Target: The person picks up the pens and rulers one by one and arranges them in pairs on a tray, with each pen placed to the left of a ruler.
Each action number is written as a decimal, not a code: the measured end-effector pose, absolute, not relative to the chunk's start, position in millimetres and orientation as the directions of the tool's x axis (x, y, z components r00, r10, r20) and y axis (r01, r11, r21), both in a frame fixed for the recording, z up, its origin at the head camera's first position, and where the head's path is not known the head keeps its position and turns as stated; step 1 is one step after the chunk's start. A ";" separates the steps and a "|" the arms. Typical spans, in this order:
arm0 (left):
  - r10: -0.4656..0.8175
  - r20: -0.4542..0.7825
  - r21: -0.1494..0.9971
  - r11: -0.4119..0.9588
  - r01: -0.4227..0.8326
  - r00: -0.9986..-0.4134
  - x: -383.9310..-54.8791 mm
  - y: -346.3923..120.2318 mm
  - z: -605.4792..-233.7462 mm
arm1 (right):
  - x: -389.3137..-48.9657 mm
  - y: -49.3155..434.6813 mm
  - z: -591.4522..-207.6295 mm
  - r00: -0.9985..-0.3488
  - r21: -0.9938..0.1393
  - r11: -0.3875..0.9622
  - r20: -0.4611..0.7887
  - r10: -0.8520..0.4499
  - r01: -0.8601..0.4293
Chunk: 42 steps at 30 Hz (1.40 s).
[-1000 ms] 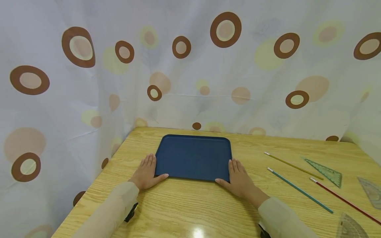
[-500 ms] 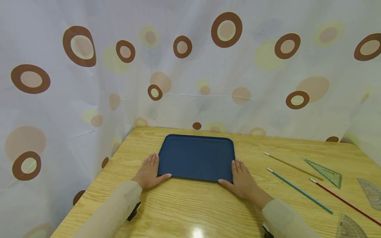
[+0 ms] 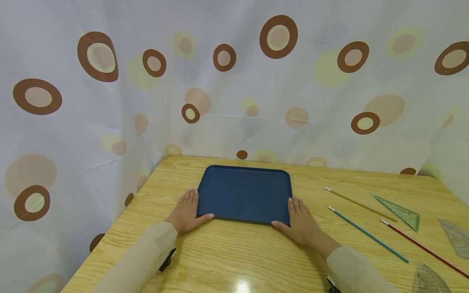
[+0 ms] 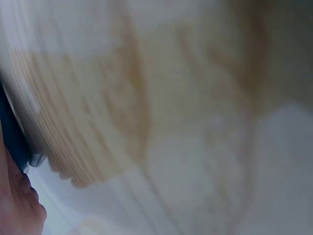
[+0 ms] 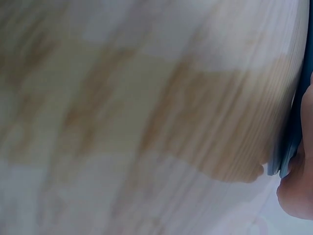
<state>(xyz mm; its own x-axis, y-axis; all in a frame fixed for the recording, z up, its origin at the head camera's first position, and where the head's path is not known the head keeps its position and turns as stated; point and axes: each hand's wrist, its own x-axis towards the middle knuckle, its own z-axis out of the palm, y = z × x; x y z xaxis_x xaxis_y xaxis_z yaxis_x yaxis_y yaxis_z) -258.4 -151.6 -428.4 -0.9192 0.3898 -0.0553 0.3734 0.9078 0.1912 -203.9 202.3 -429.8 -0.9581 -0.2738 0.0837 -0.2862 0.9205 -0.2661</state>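
Observation:
A dark blue rectangular tray [image 3: 244,194] lies flat on the wooden table in the head view. My left hand [image 3: 186,211] touches its near left corner, fingers straight along the side and thumb at the front edge. At the near right corner, my right hand [image 3: 302,224] lies the same way, with its fingers extended along that side. The left wrist view catches a bit of the tray [image 4: 12,134] above part of the hand [image 4: 19,200]. Likewise, the right wrist view has a strip of the tray [image 5: 296,129] beside part of the hand [image 5: 298,191].
Right of the tray lie a yellow pencil [image 3: 360,204], a teal pencil [image 3: 368,234] and a red pencil [image 3: 425,247]. A green set square [image 3: 401,212], a clear protractor [image 3: 456,237] and another protractor [image 3: 430,280] are near them. A patterned curtain [image 3: 256,93] surrounds the table [image 3: 234,252].
The tray has slid a little to the right across the table, both hands moving with it at its corners. The pencils and the measuring tools stay where they were.

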 end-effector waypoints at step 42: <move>0.419 -0.045 0.208 0.892 0.402 -0.907 -248.7 -128.3 -427.6 | -193.8 228.2 -434.7 -0.961 -0.277 0.920 0.109 -0.255 -0.276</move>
<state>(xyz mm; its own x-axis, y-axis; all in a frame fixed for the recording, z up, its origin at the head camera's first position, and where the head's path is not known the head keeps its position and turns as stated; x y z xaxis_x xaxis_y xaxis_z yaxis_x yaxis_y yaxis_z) -248.7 -128.3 -427.6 -0.9069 0.4190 -0.0451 0.4017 0.8918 0.2081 -193.8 228.2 -434.7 -0.9607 -0.2553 0.1089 -0.2759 0.9203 -0.2773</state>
